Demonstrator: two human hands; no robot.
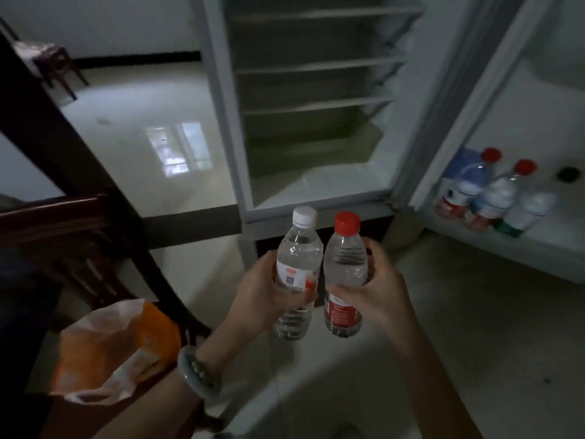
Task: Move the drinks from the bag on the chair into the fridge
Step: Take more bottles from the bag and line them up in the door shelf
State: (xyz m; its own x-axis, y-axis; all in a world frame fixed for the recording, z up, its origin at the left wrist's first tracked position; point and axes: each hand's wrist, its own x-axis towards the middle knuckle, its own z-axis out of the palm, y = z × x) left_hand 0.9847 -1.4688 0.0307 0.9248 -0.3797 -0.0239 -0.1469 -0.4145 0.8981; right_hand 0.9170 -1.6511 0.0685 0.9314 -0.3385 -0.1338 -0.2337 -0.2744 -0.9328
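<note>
The left hand (266, 291) grips a white-capped bottle (296, 267); the right hand (376, 286) grips a red-capped bottle (343, 274), both upright before the open fridge (316, 122). Full, probably heavy, smooth plastic: hold mid-body. The bag (117, 353) sits on the chair (79, 236).

Your clear bottle (297, 267) has a white cap and white-and-orange label; the other bottle (343, 274) has a red cap and red label. The bag (117, 350) is orange and white, the chair (79, 236) dark brown.
</note>
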